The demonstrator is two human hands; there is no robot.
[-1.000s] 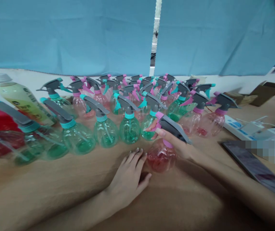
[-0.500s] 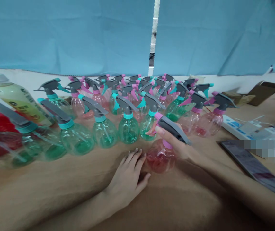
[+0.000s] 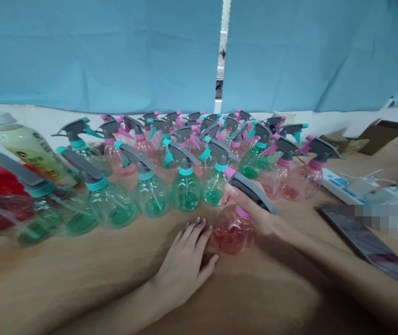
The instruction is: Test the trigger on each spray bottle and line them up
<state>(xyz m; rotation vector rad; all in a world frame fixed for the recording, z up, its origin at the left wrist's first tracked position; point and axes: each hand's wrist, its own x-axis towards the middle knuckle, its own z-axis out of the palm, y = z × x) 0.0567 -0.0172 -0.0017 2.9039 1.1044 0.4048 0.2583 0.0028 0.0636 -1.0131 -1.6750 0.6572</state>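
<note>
My right hand point(image 3: 251, 202) is wrapped round the neck and trigger of a pink spray bottle point(image 3: 233, 235) with a grey head and pink nozzle, some reddish liquid inside. The bottle stands nearly upright near the tabletop; whether its base touches cannot be told. My left hand point(image 3: 187, 260) lies flat on the table just left of it, fingers stretched out and holding nothing. Beyond both hands stands a row of green spray bottles with teal collars, among them one green spray bottle point(image 3: 186, 190) in the middle and another point(image 3: 153, 195) to its left.
Several more pink and green spray bottles crowd behind the front row. A yellow-labelled drink bottle point(image 3: 35, 149) leans at the left beside red material point(image 3: 0, 174). At the right lie a dark phone or tablet point(image 3: 369, 244), a white power strip point(image 3: 341, 186) and an open cardboard box point(image 3: 382, 137).
The view has shifted very slightly. My right hand keeps hold of the pink spray bottle, and my left hand stays flat in the same place.
</note>
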